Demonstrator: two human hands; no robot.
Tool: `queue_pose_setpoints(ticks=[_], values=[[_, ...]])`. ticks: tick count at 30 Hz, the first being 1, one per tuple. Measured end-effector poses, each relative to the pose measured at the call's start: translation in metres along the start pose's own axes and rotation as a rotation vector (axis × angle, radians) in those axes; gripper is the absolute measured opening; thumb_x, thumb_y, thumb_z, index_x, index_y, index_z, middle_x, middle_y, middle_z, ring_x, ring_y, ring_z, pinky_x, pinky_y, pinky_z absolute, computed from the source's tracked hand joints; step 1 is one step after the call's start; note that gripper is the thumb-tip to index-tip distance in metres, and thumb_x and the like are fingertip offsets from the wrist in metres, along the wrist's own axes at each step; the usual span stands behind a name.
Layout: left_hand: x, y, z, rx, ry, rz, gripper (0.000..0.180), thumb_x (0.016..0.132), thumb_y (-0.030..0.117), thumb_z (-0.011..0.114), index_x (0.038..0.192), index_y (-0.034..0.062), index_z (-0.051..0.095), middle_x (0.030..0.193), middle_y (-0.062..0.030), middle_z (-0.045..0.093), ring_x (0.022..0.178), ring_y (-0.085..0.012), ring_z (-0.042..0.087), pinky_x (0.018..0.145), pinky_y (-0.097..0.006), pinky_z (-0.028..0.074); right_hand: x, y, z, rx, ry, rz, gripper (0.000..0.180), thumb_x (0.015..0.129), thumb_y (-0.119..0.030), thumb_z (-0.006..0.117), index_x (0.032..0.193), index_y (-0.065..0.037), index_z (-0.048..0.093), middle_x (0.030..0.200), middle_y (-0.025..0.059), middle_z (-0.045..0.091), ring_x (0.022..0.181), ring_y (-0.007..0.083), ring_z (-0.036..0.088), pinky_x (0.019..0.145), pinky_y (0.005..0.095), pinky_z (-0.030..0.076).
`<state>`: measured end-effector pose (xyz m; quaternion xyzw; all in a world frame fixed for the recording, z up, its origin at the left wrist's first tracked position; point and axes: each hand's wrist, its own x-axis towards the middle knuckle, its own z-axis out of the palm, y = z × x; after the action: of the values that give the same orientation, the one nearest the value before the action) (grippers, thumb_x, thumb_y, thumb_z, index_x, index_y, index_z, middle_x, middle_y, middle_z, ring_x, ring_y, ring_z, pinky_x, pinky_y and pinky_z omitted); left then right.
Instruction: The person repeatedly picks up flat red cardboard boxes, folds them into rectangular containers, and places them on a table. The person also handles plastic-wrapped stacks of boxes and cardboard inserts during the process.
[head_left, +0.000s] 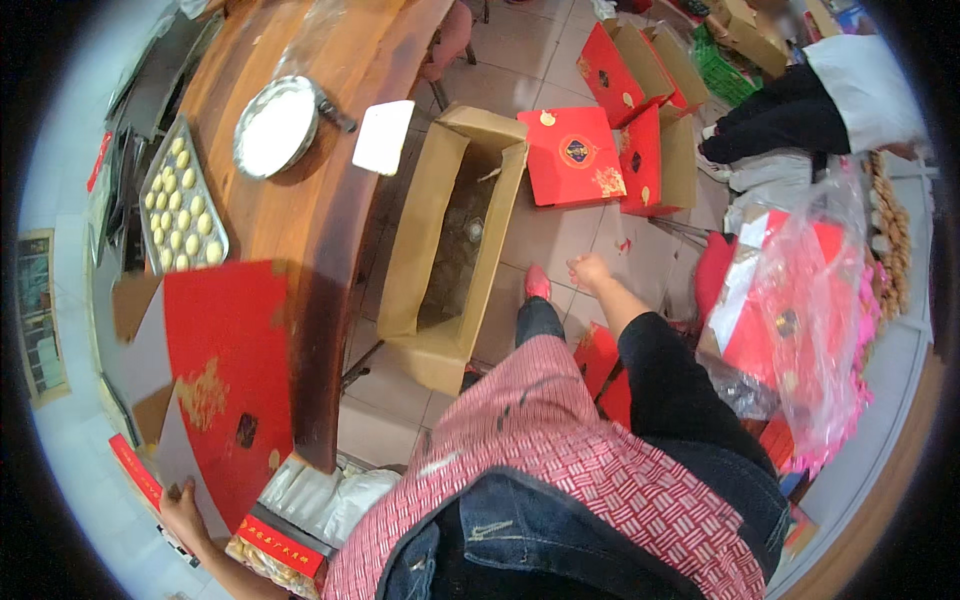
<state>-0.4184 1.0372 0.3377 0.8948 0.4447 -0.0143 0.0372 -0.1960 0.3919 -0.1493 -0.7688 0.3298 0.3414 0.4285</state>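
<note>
Head view: the left hand [182, 512] has its fingers bent around the near edge of a red box [235, 390], with grey and brown panels on its left. The box is at the near end of the table [262, 218], close to a tray [218, 223] of pale balls [188, 178]. The right hand [590, 270] hangs above the floor [555, 232], loosely curled, nothing visible in it; how far its fingers close, I cannot tell.
</note>
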Motion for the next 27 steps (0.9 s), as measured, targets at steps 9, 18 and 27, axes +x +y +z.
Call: queue_pose_setpoints(ticks=[9, 18, 27], values=[[0.006, 0.012, -0.02, 0.178, 0.092, -0.271, 0.033, 0.074, 0.005, 0.06, 0.103, -0.01, 0.054, 0.087, -0.0177, 0.064, 0.072, -0.0228, 0.056, 0.068, -0.034, 0.045, 0.219, -0.085, 0.056, -0.458, 0.496, -0.053, 0.067, 0.076, -0.035, 0.058, 0.128, 0.002, 0.038, 0.14, 0.0171, 0.026, 0.13, 0.0314, 0.024, 0.103, 0.0462, 0.025], [0.028, 0.132, -0.029, 0.365, 0.239, -0.318, 0.033, 0.073, 0.005, 0.06, 0.103, -0.0092, 0.055, 0.086, -0.0177, 0.064, 0.072, -0.0239, 0.056, 0.068, -0.034, 0.045, 0.415, -0.066, 0.117, -0.754, 0.748, -0.363, 0.056, 0.086, -0.018, 0.038, 0.136, 0.003, 0.026, 0.147, 0.0176, 0.011, 0.134, 0.0412, 0.011, 0.102, 0.062, 0.009], [0.059, 0.132, -0.022, 0.368, 0.255, -0.268, 0.034, 0.072, 0.004, 0.06, 0.103, -0.0084, 0.055, 0.085, -0.0178, 0.064, 0.072, -0.0249, 0.056, 0.068, -0.035, 0.045, 0.36, -0.091, -0.054, -0.607, 0.501, -0.321, 0.037, 0.086, -0.013, 0.039, 0.118, 0.006, 0.044, 0.112, 0.0277, 0.053, 0.097, 0.0384, 0.057, 0.084, 0.0452, 0.046]])
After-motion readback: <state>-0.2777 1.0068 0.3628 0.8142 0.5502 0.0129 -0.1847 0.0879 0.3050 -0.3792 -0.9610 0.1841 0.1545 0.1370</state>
